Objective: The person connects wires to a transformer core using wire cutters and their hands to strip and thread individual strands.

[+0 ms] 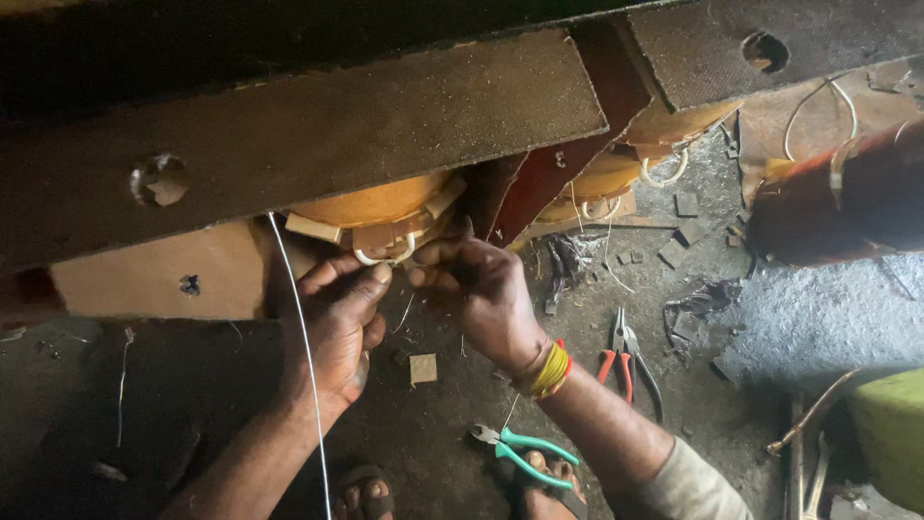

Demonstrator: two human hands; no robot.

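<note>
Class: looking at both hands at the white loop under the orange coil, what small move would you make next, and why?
Probably draw the white sleeved wire loop a little further out. The left hand and right hand both have fingertips at it, and it sits tight against the orange wound coil and tan spacer strips.

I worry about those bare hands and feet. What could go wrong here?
The thin white wire hangs loose past the left hand and might snag it. Both hands, the right hand too, work close under the heavy dark metal bar, so knuckles might get scraped. The green-handled pliers lie by the sandalled foot, easy to step on.
</note>
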